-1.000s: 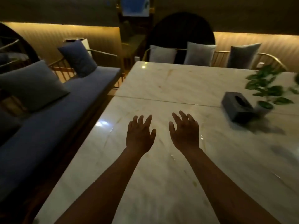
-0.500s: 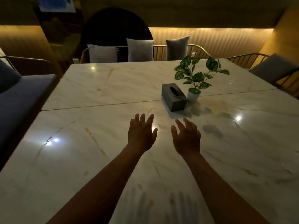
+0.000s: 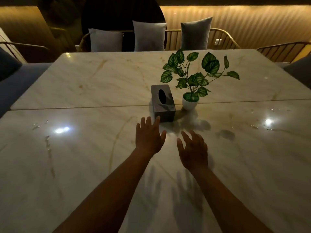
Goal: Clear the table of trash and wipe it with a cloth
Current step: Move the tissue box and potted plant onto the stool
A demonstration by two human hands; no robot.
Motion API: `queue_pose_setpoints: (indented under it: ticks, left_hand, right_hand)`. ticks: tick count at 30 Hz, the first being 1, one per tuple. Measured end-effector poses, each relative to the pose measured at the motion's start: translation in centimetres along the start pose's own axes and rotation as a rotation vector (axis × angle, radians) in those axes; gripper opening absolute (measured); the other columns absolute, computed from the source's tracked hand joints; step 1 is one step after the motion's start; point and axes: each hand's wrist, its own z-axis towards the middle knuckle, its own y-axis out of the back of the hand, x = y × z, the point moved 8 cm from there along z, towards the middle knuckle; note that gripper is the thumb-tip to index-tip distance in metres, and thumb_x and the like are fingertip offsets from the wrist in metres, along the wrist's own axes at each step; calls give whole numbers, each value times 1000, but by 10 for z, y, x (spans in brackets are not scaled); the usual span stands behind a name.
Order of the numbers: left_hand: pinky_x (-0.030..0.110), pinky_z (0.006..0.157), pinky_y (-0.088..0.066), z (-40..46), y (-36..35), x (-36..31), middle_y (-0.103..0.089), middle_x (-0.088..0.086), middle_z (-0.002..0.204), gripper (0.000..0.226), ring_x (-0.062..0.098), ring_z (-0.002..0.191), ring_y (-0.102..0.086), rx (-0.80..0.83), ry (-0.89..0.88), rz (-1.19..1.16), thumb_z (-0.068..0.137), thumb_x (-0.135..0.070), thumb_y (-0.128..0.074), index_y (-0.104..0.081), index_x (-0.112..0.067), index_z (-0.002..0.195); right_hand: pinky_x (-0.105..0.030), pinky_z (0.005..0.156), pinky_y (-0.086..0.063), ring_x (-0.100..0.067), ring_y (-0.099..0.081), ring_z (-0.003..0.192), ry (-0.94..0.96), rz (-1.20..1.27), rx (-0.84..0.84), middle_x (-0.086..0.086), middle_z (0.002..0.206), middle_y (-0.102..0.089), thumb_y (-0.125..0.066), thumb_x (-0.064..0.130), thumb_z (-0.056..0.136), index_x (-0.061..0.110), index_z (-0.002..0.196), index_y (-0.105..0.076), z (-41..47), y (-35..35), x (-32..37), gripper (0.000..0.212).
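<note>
We hold both hands out over the marble counter (image 3: 84, 165) at frame centre, left hand (image 3: 149, 137) and right hand (image 3: 193, 150) each with a wide, empty grip. Just above them sit a dark tissue box (image 3: 162, 102) and a potted plant (image 3: 190, 96).

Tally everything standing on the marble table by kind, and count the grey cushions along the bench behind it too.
Tissue box: 1
Potted plant: 1
Grey cushions: 3, namely left, middle, right
Total: 5
No trash or cloth shows on the table.
</note>
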Motion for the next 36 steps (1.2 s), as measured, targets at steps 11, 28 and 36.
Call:
queue_pose_setpoints:
  ticks: [11,28,36]
  left_hand:
    - [66,116,-11,160,-68,-33,9,19,164,106,48,149,5,42,277,-103,81,-83,-44,7,-31,158]
    - [45,85,-44,116,-59,-3,-33,24,139,79,42,109,-45,-234,341,-6,67,-77,-60,-46,-24,124]
    - [43,82,-48,-22,-7,62,-33,21,138,76,39,107,-44,-324,410,50,66,-69,-60,-47,-24,127]
  right_hand:
    - [-49,117,-21,-30,-13,148,1,-9,233,-3,163,-13,-31,55,100,36,153,-21,138,-91,-56,58]
    - [-45,104,-37,-32,-37,132,22,-35,345,-7,149,-36,-42,55,95,31,146,-35,136,-103,-59,57]
    - [-48,110,-35,-28,-38,137,200,105,33,-4,148,-45,-40,53,96,29,142,-46,56,-32,33,52]
